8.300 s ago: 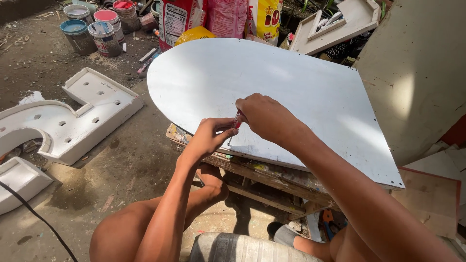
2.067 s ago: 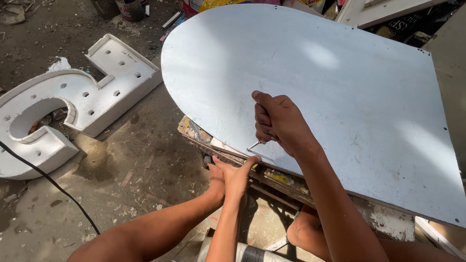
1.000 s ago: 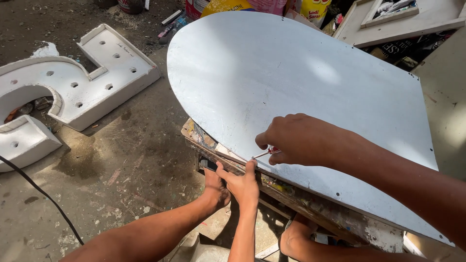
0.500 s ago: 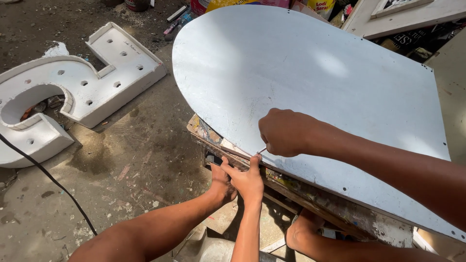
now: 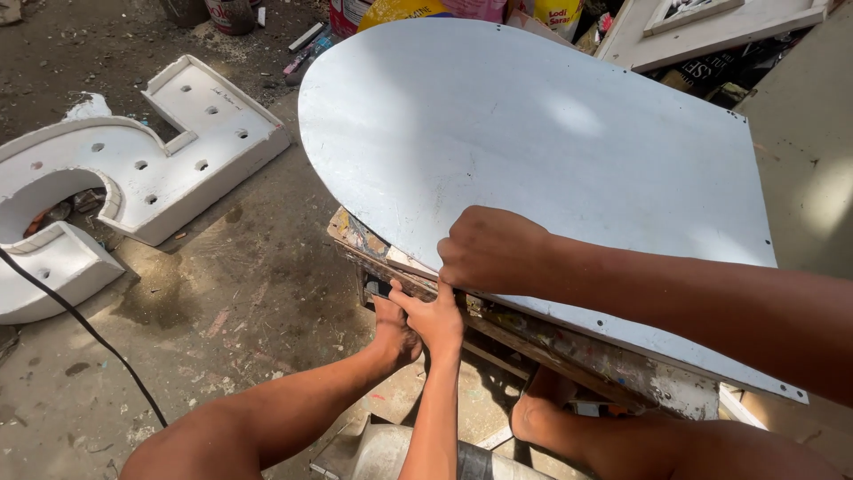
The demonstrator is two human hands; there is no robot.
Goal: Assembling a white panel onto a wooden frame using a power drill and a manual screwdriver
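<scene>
Right hand point(image 5: 493, 251): clenched on sheet point(image 5: 542, 151) near edge | left hand point(image 5: 435, 318): fingers spread, pressing bench point(image 5: 569, 342) edge below | floor point(image 5: 240, 293) leftward open.

Pale grey-white rounded panel point(image 5: 533, 151), paint-speckled wooden bench point(image 5: 533, 333), white holed letter shapes point(image 5: 133, 169), black cable point(image 5: 89, 333)

The big white sheet point(image 5: 533, 151) is flat and thin. One end is round and the other end is straight with square corners. It lies on top of an old wooden bench point(image 5: 569, 342) smeared with paint. Small holes run along its near edge, which sticks out past the bench.
</scene>
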